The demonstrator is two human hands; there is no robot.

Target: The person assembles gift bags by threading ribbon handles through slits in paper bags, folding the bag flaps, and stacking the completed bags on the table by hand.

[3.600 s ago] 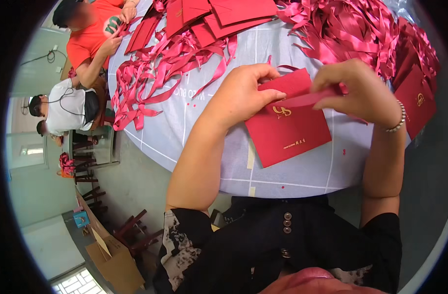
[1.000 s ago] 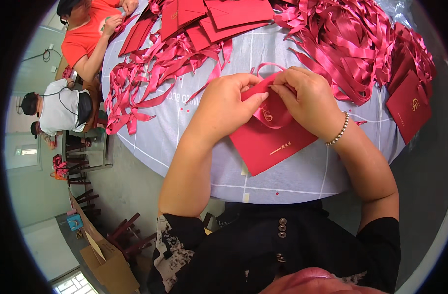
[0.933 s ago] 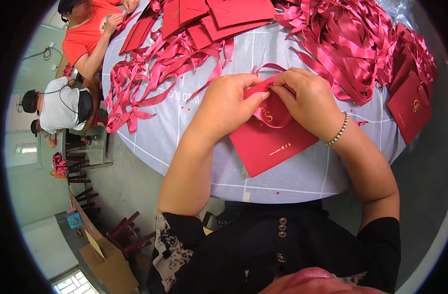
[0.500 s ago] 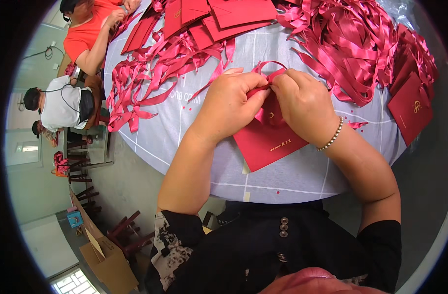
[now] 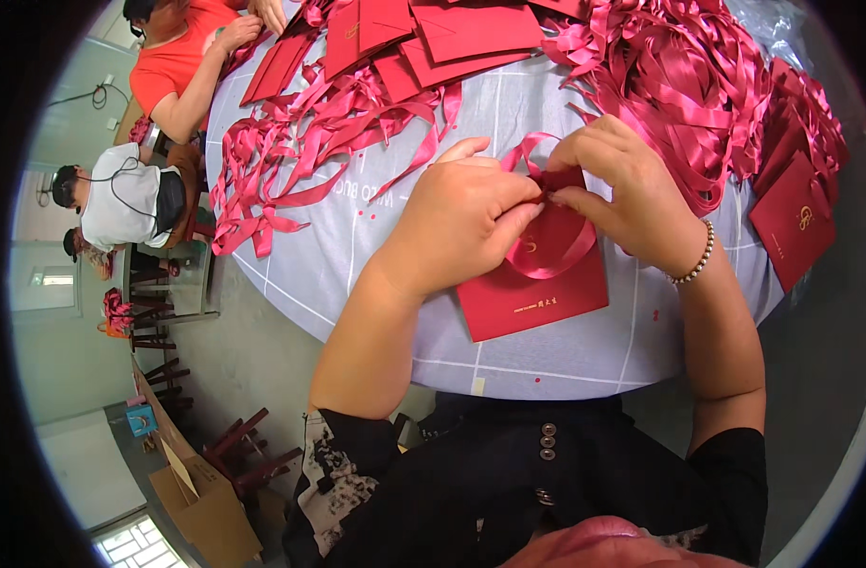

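**Both hands pinch a ribbon over a red card**

While the head view looks down on a round table (image 5: 376,237) under a pale cloth, the left hand (image 5: 461,222) and the right hand (image 5: 622,189) meet above a red card (image 5: 532,298). Each hand is closed, thumb and fingers pinching the same pink satin ribbon (image 5: 556,246) at one spot where it crosses itself. From that pinch one loop rises away from the person and a larger loop hangs down over the card's upper part.

The card lies flat near the table's near edge, right in front of the person. Its long axis runs left to right, tilted so the right end sits slightly farther from the person. It is deep red and rectangular, with a small gold emblem partly under the ribbon and a short gold line of print near its lower edge.

Loose ribbons (image 5: 310,142) are heaped across the far side, with more red cards (image 5: 471,28) beyond and a stack of cards (image 5: 793,218) at the right. At upper left sits a person in an orange shirt (image 5: 177,62).
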